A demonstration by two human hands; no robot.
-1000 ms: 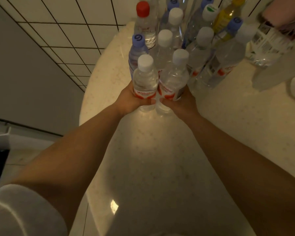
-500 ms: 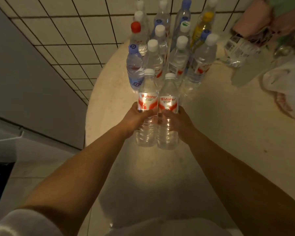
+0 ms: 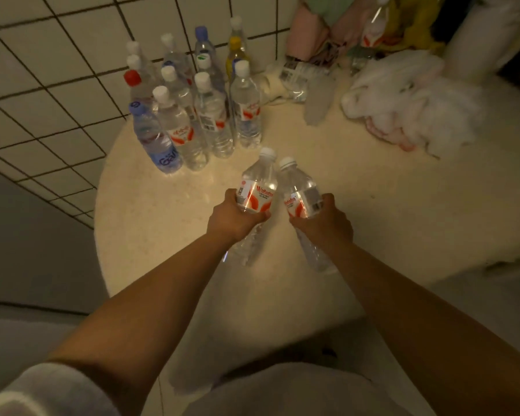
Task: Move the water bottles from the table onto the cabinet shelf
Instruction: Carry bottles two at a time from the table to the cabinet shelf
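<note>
A: Nearest to us, the left hand (image 3: 233, 219) is closed around one water bottle (image 3: 254, 195) at its label, and the right hand (image 3: 324, 225) is closed around a second bottle (image 3: 300, 199) in the same way. Both bottles are lifted above the table (image 3: 168, 223) and they tilt, the caps leaning toward each other.

B: So what can go wrong?

A: I think the two bottles may knock together, because their necks are just beside each other. The grip is only at the middle, so a wet or smooth label could slip down.

B: And farther away?

A: The group of standing bottles (image 3: 192, 115) stays near the far edge, packed close. One touch from an elbow may tip several. Behind them lies a white cloth (image 3: 409, 103). The cabinet shelf is not visible, so the turning toward it is done blind.
</note>
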